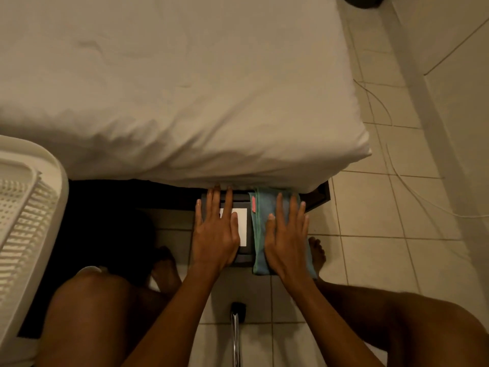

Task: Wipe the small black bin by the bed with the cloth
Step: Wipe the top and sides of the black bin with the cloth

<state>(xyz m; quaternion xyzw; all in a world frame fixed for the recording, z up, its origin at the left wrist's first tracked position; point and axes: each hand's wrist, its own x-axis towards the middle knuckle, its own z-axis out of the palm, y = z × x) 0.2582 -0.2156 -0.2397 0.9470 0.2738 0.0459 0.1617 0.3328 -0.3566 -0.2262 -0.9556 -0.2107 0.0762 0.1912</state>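
The small black bin (pixel 244 254) stands on the floor against the bed's edge, its lid bearing a white rectangular label. My left hand (pixel 215 234) lies flat on the left part of the lid, fingers spread, covering part of the label. A folded teal cloth (pixel 260 234) with a pink tag drapes over the bin's right side. My right hand (pixel 287 239) presses flat on the cloth, fingers extended toward the bed.
The bed (pixel 185 88) with a white sheet overhangs the bin's far edge. A white slatted plastic basket (pixel 23 221) stands at the left. My bare knees and feet flank the bin. A chrome leg (pixel 235 337) stands on the tiled floor. Thin white cables (pixel 412 186) trail at the right.
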